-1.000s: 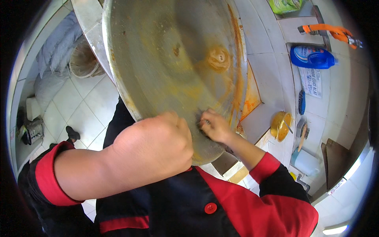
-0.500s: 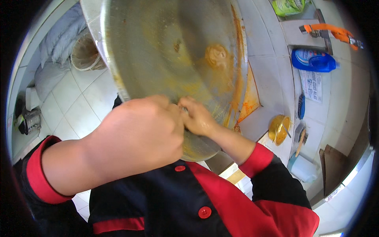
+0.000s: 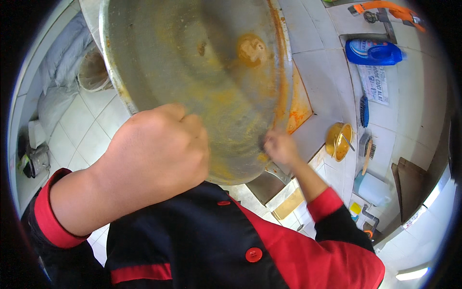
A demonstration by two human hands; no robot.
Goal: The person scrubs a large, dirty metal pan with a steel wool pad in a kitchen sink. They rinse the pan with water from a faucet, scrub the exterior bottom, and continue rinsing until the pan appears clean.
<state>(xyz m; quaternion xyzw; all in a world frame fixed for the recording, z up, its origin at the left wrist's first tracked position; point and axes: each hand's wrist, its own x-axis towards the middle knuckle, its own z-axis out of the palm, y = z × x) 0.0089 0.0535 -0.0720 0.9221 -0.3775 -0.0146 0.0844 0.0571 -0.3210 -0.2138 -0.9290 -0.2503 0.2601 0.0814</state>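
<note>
A large metal pot (image 3: pixel 192 86) is tilted toward me, its inside smeared with yellow-orange residue and a pool of brownish liquid near the right wall. My left hand (image 3: pixel 161 147) is closed in a fist at the pot's near left rim, gripping it; the fingertips are hidden from view. Inside the near right part of the pot, my right hand (image 3: pixel 281 147) presses against the wall with fingers closed. Something small and dark shows at its fingertips, too blurred to name.
Right of the pot, an orange-stained surface (image 3: pixel 299 106) adjoins the tiled ledge. A yellow bowl with a spoon (image 3: pixel 338 142), a blue bottle (image 3: pixel 373 52), a blue brush (image 3: pixel 364 111), a wooden-handled brush (image 3: pixel 367 156) and an orange tap (image 3: pixel 385 8) line that side. A bin (image 3: pixel 94 72) stands far left.
My right hand has moved rightward across the pot, from beside my left fist to the right wall. The pot and my left hand sit slightly further left in view.
</note>
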